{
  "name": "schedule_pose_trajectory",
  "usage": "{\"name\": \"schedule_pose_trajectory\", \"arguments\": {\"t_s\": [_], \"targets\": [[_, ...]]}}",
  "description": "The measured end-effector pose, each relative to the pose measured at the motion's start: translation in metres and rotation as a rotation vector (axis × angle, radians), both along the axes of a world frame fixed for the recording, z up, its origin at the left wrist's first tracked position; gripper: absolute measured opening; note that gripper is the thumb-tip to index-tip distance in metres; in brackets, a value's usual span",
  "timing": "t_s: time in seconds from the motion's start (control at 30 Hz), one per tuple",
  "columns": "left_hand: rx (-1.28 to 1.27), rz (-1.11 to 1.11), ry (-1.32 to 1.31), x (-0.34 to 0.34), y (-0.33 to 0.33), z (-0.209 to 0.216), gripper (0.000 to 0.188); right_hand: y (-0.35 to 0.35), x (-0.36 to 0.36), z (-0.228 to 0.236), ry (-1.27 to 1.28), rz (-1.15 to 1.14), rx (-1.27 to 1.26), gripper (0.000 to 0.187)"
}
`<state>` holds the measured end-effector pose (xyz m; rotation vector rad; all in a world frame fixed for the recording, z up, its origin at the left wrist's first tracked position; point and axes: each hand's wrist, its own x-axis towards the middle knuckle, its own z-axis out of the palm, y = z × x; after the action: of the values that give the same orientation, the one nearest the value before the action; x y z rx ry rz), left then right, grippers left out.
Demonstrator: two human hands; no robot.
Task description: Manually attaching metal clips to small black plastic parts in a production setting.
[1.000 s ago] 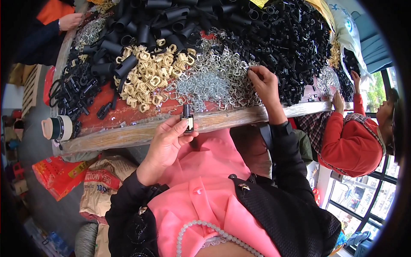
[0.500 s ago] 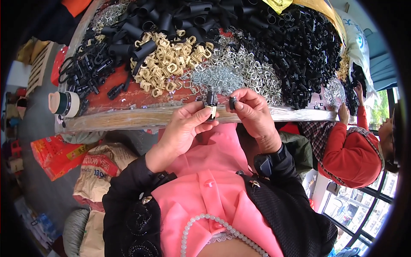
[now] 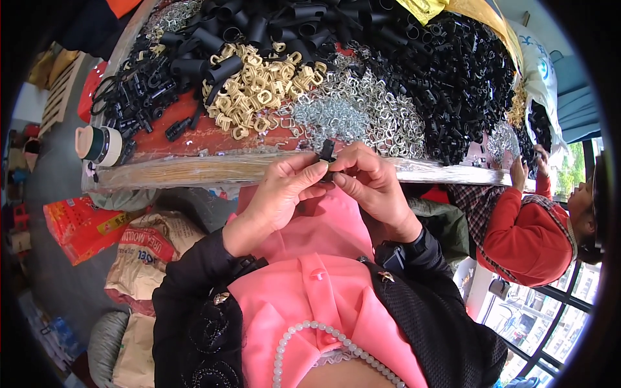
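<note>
My left hand [image 3: 275,194] pinches a small black plastic part [image 3: 327,150] between thumb and fingers, just past the table's near edge; its upper end pokes out above the fingertips. My right hand [image 3: 378,191] is closed against the same part, thumb and fingertips meeting at its right side. The little black piece in my right fingers is mostly covered by them. Beyond my hands lie a heap of small shiny springs or wire pieces [image 3: 330,118], bent metal hooks [image 3: 394,123] and cream plastic clips [image 3: 249,90].
Black tubes [image 3: 259,29] and black plastic parts [image 3: 453,77] are heaped across the table. A cup-like container [image 3: 107,145] stands at the left corner. Sacks [image 3: 152,249] and a red bag [image 3: 81,226] lie below, left. At right, a person in red [image 3: 527,242] works at the table.
My right hand has moved left with its small black piece, up against the part in my left hand. The cream piece on that part is now mostly covered.
</note>
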<state>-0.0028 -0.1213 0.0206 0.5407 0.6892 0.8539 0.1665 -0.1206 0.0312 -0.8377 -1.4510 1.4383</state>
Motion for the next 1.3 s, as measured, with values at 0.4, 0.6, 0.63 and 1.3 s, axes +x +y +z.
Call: {"name": "schedule_pose_trajectory", "arguments": {"t_s": [0.4, 0.6, 0.63, 1.3], "targets": [[0.044, -0.193, -0.050, 0.001, 0.010, 0.007, 0.029, 0.012, -0.003, 0.010, -0.499, -0.237, 0.652, 0.026], [0.081, -0.209, -0.059, -0.008, 0.026, 0.006, 0.028, 0.027, -0.007, 0.007, -0.459, -0.254, 0.721, 0.025], [0.130, -0.218, -0.055, -0.012, 0.030, 0.004, 0.027, 0.032, -0.009, 0.009, -0.439, -0.258, 0.723, 0.024], [0.110, 0.089, 0.077, -0.043, 0.037, 0.007, 0.033, 0.223, -0.037, 0.007, -0.920, -0.242, 0.217, 0.046]]}}
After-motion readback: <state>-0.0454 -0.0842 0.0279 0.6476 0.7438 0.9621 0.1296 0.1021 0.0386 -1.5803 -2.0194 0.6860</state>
